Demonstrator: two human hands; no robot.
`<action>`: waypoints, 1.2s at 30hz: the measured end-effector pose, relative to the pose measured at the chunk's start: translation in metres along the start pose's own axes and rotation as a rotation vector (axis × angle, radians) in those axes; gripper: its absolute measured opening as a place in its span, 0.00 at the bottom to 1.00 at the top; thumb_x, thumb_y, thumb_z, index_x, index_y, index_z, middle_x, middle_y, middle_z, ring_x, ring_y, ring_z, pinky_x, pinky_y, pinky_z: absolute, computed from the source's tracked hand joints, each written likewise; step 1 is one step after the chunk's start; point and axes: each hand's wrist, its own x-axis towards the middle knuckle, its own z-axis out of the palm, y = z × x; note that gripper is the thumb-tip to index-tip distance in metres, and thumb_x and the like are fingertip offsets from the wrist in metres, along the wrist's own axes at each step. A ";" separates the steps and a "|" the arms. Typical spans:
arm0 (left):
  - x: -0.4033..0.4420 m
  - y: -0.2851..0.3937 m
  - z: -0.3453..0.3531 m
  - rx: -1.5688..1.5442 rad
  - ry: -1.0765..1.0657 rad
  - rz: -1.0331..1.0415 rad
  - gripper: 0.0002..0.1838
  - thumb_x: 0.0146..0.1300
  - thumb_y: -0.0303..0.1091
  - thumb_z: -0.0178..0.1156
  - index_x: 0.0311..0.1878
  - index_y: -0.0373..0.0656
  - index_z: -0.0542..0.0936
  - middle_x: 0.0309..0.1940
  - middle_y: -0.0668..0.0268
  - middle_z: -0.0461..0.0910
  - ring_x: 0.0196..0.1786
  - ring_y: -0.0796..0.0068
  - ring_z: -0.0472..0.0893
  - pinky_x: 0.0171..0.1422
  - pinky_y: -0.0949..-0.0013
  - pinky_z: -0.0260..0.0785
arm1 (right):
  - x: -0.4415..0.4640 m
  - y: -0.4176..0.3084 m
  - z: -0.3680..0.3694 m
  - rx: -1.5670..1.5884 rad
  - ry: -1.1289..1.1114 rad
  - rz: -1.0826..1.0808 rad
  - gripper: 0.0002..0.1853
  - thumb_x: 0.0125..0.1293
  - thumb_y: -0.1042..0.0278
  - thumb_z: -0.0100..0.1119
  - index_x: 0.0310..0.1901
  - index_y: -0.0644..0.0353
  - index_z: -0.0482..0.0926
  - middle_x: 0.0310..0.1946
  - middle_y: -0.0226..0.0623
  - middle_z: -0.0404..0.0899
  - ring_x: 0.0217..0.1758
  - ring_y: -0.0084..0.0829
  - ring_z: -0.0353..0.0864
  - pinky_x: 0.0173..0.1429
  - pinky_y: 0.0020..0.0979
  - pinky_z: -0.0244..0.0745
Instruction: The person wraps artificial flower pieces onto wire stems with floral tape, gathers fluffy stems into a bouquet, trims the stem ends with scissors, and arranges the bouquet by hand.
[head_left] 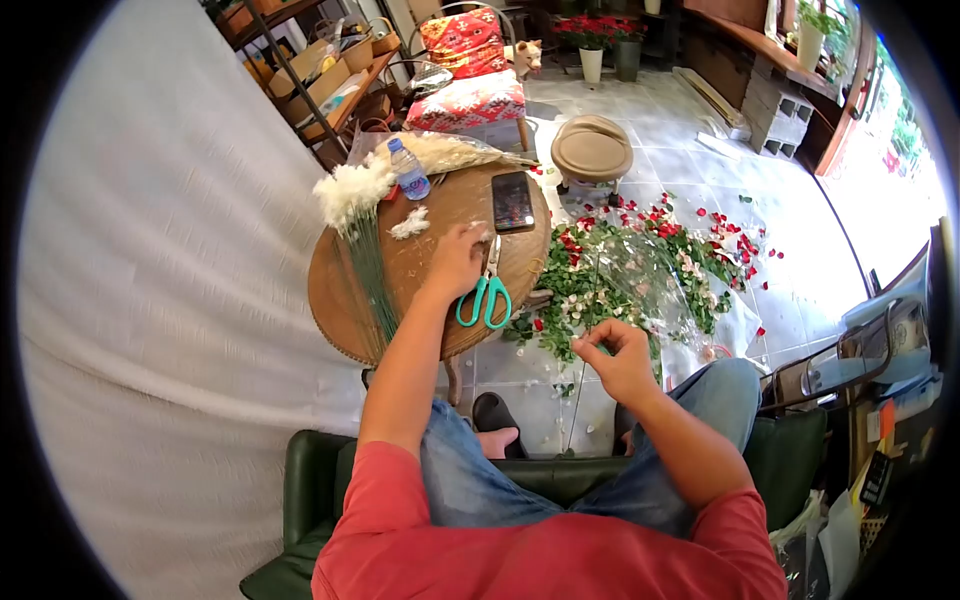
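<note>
A white curtain [180,250] hangs along my left side, the largest thing about me. Next comes the round wooden desk [335,285], set just ahead and to the left, I suppose so that my left arm reaches its top without my leaving the seat. To its right, leaves and petals [560,310] spread over the floor, with a sheet of clear wrap [645,265] among them. The beige stool [591,147] stands beyond, past the desk's far right edge.

On the desk's left lies a bunch of white fluffy flowers [355,190], heads far and stems near, probably to keep the stem ends towards me. Pale plumes [450,152] lie across the far edge.

My left hand [460,258] is over the desk, just left of the scissors [486,290]; its fingers are half curled, and I cannot tell whether they hold anything. The green handles face me, handy for picking up. The phone [512,202] and water bottle [409,170] sit farther off, seemingly out of the way.

My right hand [618,362] is above the floor, fingertips pinched narrow on what looks like a thin stem [576,410], perhaps for a light, exact hold.
</note>
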 end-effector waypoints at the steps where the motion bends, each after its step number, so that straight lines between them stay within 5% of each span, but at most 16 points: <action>1: 0.002 0.003 0.007 0.034 -0.037 0.004 0.20 0.59 0.30 0.63 0.56 0.42 0.80 0.54 0.50 0.76 0.59 0.52 0.75 0.64 0.58 0.68 | -0.002 0.001 -0.004 0.034 0.012 -0.002 0.09 0.58 0.72 0.70 0.29 0.63 0.77 0.30 0.33 0.82 0.35 0.19 0.78 0.45 0.25 0.73; 6: 0.017 -0.020 0.005 -0.099 -0.061 -0.177 0.14 0.56 0.28 0.59 0.46 0.41 0.84 0.51 0.52 0.79 0.56 0.48 0.75 0.63 0.54 0.68 | 0.002 -0.004 0.005 0.097 0.028 0.010 0.09 0.59 0.75 0.69 0.29 0.64 0.76 0.29 0.32 0.82 0.35 0.19 0.78 0.44 0.24 0.72; 8: 0.015 -0.035 0.002 -0.103 0.167 -0.211 0.14 0.55 0.30 0.61 0.46 0.41 0.84 0.53 0.55 0.78 0.57 0.51 0.74 0.61 0.54 0.69 | -0.001 -0.003 0.003 0.123 0.036 0.037 0.09 0.59 0.75 0.69 0.29 0.64 0.76 0.29 0.31 0.81 0.35 0.19 0.78 0.44 0.23 0.72; 12: 0.011 -0.045 -0.042 0.596 0.477 -0.237 0.16 0.54 0.29 0.62 0.48 0.44 0.84 0.55 0.58 0.77 0.58 0.55 0.74 0.65 0.51 0.60 | 0.002 -0.001 -0.001 0.126 0.040 0.028 0.07 0.59 0.76 0.69 0.29 0.63 0.77 0.32 0.32 0.82 0.35 0.19 0.78 0.41 0.23 0.73; 13: 0.010 -0.051 -0.050 0.594 0.483 -0.230 0.16 0.54 0.29 0.62 0.48 0.44 0.84 0.55 0.58 0.77 0.58 0.55 0.74 0.65 0.51 0.60 | 0.003 0.003 -0.001 0.073 0.039 -0.011 0.07 0.59 0.76 0.69 0.29 0.63 0.77 0.32 0.31 0.82 0.34 0.19 0.78 0.41 0.23 0.73; 15: 0.008 -0.062 -0.063 0.680 0.107 -0.488 0.15 0.56 0.27 0.60 0.47 0.44 0.84 0.49 0.59 0.80 0.55 0.55 0.74 0.63 0.50 0.58 | 0.005 0.007 -0.002 0.020 0.039 -0.052 0.08 0.59 0.76 0.69 0.29 0.63 0.77 0.32 0.31 0.82 0.34 0.19 0.78 0.41 0.23 0.73; 22: -0.005 -0.072 -0.060 0.608 0.133 -0.359 0.11 0.56 0.25 0.60 0.42 0.43 0.84 0.35 0.63 0.82 0.50 0.56 0.75 0.57 0.51 0.59 | 0.005 0.001 0.002 0.035 0.034 -0.005 0.08 0.59 0.74 0.69 0.28 0.63 0.78 0.29 0.31 0.81 0.33 0.18 0.77 0.41 0.24 0.72; 24: -0.007 -0.060 -0.063 0.194 0.460 -0.185 0.07 0.57 0.26 0.62 0.39 0.41 0.83 0.35 0.61 0.82 0.45 0.60 0.78 0.54 0.55 0.65 | 0.005 0.003 0.001 0.037 0.043 0.004 0.10 0.58 0.70 0.70 0.28 0.64 0.78 0.27 0.30 0.81 0.32 0.18 0.76 0.41 0.24 0.70; 27: -0.015 -0.033 -0.066 -0.214 0.564 -0.169 0.07 0.56 0.26 0.66 0.38 0.40 0.81 0.33 0.64 0.80 0.40 0.68 0.79 0.49 0.63 0.70 | 0.009 0.015 0.002 0.038 0.052 -0.048 0.10 0.58 0.69 0.71 0.28 0.63 0.78 0.26 0.28 0.80 0.30 0.15 0.73 0.36 0.23 0.68; 28: -0.020 -0.026 -0.064 -0.298 0.556 -0.143 0.07 0.57 0.24 0.67 0.39 0.39 0.80 0.32 0.68 0.79 0.37 0.76 0.78 0.45 0.73 0.71 | 0.009 0.010 0.001 0.061 0.044 0.014 0.10 0.58 0.69 0.71 0.28 0.63 0.79 0.25 0.27 0.80 0.28 0.15 0.72 0.34 0.22 0.66; 29: -0.027 -0.018 -0.060 -0.298 0.544 -0.139 0.07 0.57 0.24 0.67 0.39 0.39 0.80 0.32 0.68 0.79 0.37 0.76 0.78 0.45 0.73 0.71 | 0.010 0.007 0.000 0.085 0.036 0.078 0.10 0.58 0.68 0.71 0.28 0.62 0.79 0.24 0.26 0.79 0.27 0.14 0.70 0.32 0.21 0.64; 31: -0.042 0.019 -0.056 -0.814 0.517 -0.260 0.09 0.61 0.22 0.66 0.44 0.39 0.78 0.35 0.70 0.78 0.39 0.82 0.76 0.47 0.77 0.69 | 0.013 0.014 0.001 0.134 0.076 0.055 0.10 0.58 0.69 0.72 0.28 0.62 0.79 0.24 0.25 0.79 0.26 0.13 0.69 0.31 0.20 0.62; 36: -0.079 0.069 -0.039 -1.580 0.311 -0.387 0.09 0.64 0.22 0.62 0.45 0.44 0.75 0.37 0.70 0.80 0.39 0.79 0.78 0.42 0.73 0.71 | 0.016 0.008 0.003 0.372 0.086 0.121 0.09 0.58 0.72 0.72 0.30 0.62 0.79 0.25 0.26 0.79 0.27 0.15 0.71 0.31 0.21 0.64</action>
